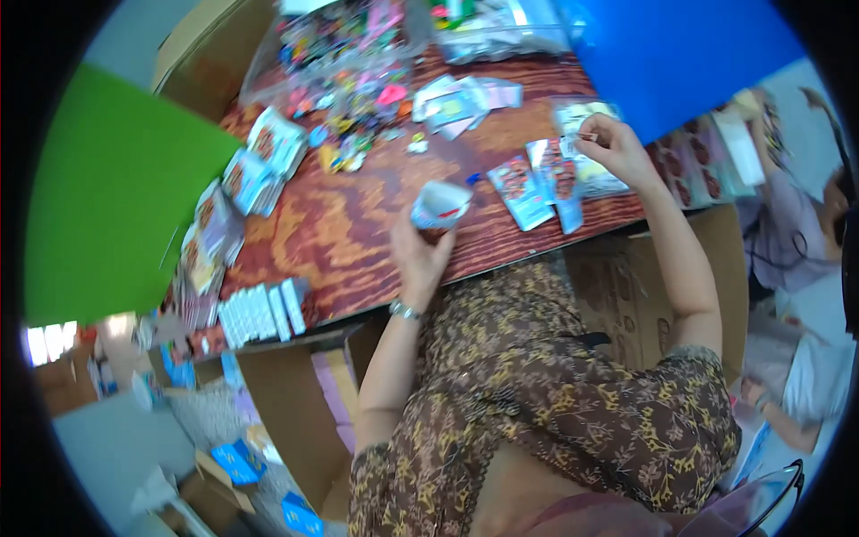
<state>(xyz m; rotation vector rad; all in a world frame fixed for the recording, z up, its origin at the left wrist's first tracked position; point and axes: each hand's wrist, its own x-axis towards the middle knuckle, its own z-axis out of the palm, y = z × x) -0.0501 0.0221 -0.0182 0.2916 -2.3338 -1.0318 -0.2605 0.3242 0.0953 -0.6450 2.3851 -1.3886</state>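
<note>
A small open box (pixel 433 211), white inside with a bluish printed outside, stands upright near the table's front edge. My left hand (pixel 419 258) is wrapped round its lower part, and a bit of red shows at its mouth. Over to the right, my right hand (pixel 619 152) is raised with thumb and forefinger pinched together. What its fingertips hold, if anything, is too small to make out. Just below that hand lie printed packets (pixel 521 192) and a clear plastic bag (pixel 601 179) of pale papers. A tiny blue piece (pixel 474 179) rests between the box and the packets.
Clear bins (pixel 259 85) of colourful small toys stand at the back, with loose toys (pixel 347 152) spilling forward. Pale cards (pixel 456 106) lie mid-table. Folded packets (pixel 255 174) and a row of white boxes (pixel 261 313) line the left. Green (pixel 116 206) and blue (pixel 689 58) panels flank the table.
</note>
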